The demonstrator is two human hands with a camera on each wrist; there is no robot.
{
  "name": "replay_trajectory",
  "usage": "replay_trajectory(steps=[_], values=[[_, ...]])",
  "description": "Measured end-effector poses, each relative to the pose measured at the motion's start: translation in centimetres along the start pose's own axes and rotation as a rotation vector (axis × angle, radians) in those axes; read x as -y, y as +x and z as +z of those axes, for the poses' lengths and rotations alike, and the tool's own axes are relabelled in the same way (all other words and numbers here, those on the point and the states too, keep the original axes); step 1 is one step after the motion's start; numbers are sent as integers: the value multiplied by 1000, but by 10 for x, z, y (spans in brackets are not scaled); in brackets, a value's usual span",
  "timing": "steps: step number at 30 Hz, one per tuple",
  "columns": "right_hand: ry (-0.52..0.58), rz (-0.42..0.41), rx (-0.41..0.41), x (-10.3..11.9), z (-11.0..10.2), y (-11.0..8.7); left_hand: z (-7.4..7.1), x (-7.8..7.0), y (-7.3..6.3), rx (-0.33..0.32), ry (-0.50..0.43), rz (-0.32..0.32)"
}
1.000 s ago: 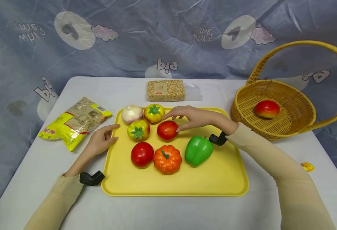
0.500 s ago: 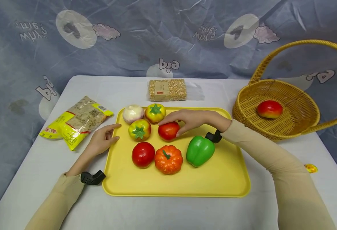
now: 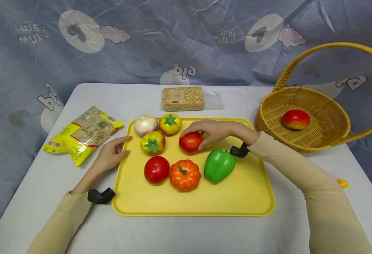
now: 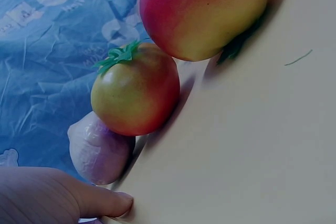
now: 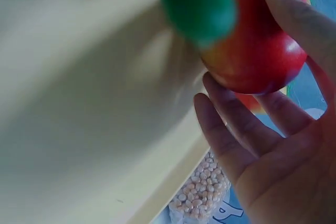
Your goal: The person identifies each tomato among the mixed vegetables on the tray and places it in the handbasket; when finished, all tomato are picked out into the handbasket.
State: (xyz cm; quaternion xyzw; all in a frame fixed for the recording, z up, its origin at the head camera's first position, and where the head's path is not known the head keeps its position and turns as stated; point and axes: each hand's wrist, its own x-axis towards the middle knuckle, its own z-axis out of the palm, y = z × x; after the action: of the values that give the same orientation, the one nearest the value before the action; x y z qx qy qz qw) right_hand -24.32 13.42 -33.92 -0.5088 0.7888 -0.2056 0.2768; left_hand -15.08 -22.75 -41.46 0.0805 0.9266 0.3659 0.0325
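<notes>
My right hand [image 3: 213, 130] holds a glossy oval red fruit [image 3: 190, 143], thumb on its near side and fingers on its far side. In the right wrist view this fruit [image 5: 257, 51] shows a yellowish underside. At the left rim of the yellow tray [image 3: 224, 203], my left hand [image 3: 109, 155] rests its fingertips and thumb, fingers loosely bent. Around the held fruit on the tray are a green bell pepper [image 3: 219, 165], an orange pumpkin [image 3: 184, 175], a round red fruit [image 3: 156, 170], two yellow-red fruits with green leaves [image 3: 153, 143] and a whitish-purple bulb [image 3: 145, 125].
A wicker basket [image 3: 265, 135] with a tall handle stands at the right, with a red-yellow fruit [image 3: 295, 119] inside. Behind the tray lies a clear bag of corn kernels [image 3: 183, 99]. Yellow packets [image 3: 84, 135] lie at the left, a small wrapped item [image 3: 342, 183] at the right.
My right hand has closed its fingers round the oval red fruit, which now sits slightly further right, away from the leafy fruits. My left hand has stayed at the tray's rim.
</notes>
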Motion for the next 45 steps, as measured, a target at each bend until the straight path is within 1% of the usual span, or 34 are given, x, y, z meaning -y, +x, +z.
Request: replay_trajectory(steps=[8,13,20,29,36,45], values=[[-26,-14,-128,3,-5,-15,0,0,1,6,-3,4],[-35,-9,-206,9,-7,-30,-1,-1,0,14,-9,-3],[-64,-23,-320,18,-8,-56,0,0,-1,14,4,-3],[-96,4,-404,21,-8,-86,1,2,0,10,12,2],[-62,98,-439,26,-8,-113,0,2,1,16,18,4],[-133,222,-564,24,-4,-148,0,1,0,12,18,0]])
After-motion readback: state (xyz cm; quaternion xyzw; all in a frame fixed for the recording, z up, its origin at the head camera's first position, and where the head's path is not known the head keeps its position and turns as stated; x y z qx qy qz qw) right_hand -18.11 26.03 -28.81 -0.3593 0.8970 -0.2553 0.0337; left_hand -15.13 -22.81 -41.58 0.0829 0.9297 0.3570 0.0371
